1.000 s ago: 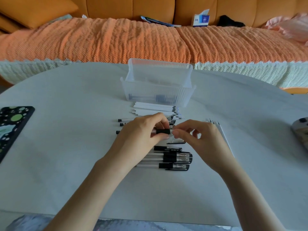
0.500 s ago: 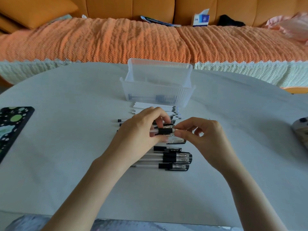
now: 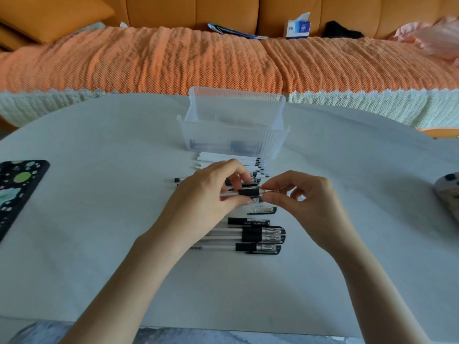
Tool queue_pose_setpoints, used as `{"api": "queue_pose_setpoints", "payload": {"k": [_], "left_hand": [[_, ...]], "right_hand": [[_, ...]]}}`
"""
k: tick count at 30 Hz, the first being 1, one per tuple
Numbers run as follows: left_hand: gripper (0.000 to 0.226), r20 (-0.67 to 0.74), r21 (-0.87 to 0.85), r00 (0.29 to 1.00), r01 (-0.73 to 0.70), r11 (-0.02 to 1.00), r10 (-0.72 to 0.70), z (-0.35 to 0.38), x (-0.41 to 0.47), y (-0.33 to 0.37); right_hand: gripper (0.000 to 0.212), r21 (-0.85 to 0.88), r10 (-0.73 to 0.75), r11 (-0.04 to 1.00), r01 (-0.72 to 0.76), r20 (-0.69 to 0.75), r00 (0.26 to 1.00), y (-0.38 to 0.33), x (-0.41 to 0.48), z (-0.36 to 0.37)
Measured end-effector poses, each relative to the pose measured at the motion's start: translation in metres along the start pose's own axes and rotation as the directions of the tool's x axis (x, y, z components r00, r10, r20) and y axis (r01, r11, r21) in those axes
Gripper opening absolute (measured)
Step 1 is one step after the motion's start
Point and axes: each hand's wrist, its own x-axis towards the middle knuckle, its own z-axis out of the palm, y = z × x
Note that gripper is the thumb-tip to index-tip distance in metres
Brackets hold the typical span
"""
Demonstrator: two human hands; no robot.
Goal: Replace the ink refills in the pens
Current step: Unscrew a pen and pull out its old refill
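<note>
Over the middle of the table, the left hand grips a pen by its barrel and the right hand pinches its tip. The hands have drawn slightly apart since a second ago, baring the black grip, so the tip is probably unscrewing.

Bare forearms, left hand, right hand

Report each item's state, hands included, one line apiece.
pen: uncapped, held by both hands
left hand: grips its barrel
right hand: pinches its tip end
clear box: open, lid upright
loose cap: lying flat
near pens: capped, lying flat
refills: lying beside box
</note>
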Motion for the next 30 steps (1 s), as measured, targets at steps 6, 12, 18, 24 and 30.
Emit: {"api": "queue_pose_setpoints", "payload": {"k": [6,12,18,24,30], "left_hand": [[0.019,0.027,-0.08,0.999,0.034,0.996,-0.032,0.001,0.001,-0.001],[0.012,0.031,-0.082,0.999,0.046,0.996,-0.044,-0.001,0.001,-0.003],[0.011,0.051,-0.145,0.997,0.063,0.987,-0.056,-0.001,0.002,-0.003],[0.014,0.017,-0.056,0.997,0.082,0.995,-0.081,-0.003,0.0,-0.009],[0.012,-0.014,-0.059,0.993,0.12,0.991,-0.121,-0.004,0.0,-0.01]], "right_hand": [[0.016,-0.001,-0.002,1.0,0.002,-0.005,1.0,0.0,0.0,-0.001],[0.016,-0.004,-0.001,1.0,0.001,-0.009,1.0,0.001,0.001,-0.002],[0.016,-0.008,0.001,1.0,-0.001,-0.025,1.0,0.004,0.003,-0.003],[0.009,-0.022,0.003,1.0,-0.004,-0.046,0.999,0.006,0.004,-0.009],[0.003,-0.2,0.012,0.98,-0.021,-0.046,0.999,0.02,0.005,-0.01]]}}
